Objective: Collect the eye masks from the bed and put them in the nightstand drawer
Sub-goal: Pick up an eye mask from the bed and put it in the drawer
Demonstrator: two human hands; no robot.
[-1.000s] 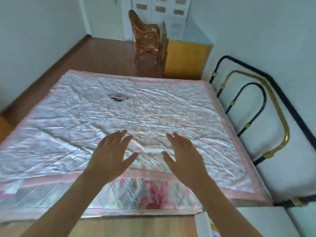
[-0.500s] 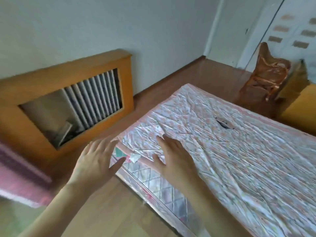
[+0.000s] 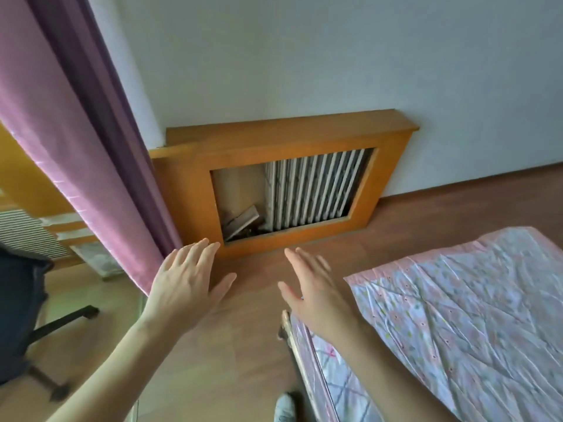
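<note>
No eye masks or nightstand drawer visible in frame; only a corner of the bed [image 3: 457,315] shows at lower right, quilt bare there. Left hand [image 3: 185,287] and right hand [image 3: 316,296] hover mid-frame, fingers spread, holding nothing, probably just out front while the head looks off toward the radiator cover [image 3: 289,141] and purple curtain [image 3: 70,132] at left.

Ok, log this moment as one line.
left hand: open, empty | right hand: open, empty | bed: corner visible | eye masks: none visible
</note>
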